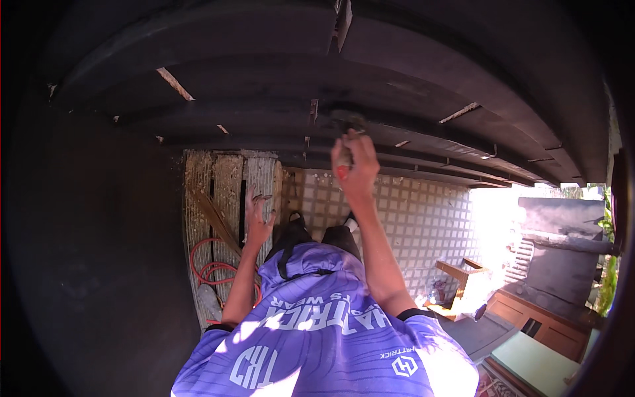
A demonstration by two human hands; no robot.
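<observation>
My right hand (360, 169) is raised in front of me, its fingers wrapped round a paintbrush (344, 157) with a reddish handle end. Dark, blurred bristles meet the black slatted wooden panel (264, 119), whose overlapping boards span the view ahead. Pale bare spots show along some of the board edges. My left hand (256, 218) is lower, fingers apart and dark-stained at the tips, holding nothing. It hovers beside a weathered wooden plank surface (198, 173).
A coiled red hose (210, 268) and a loose wood strip (217, 217) lie on the planks. A black panel (106, 264) fills the left side. Checkered tiles (410, 225) cover the floor. To the right stand a small wooden frame (461, 281) and brown panelled wood (542, 324).
</observation>
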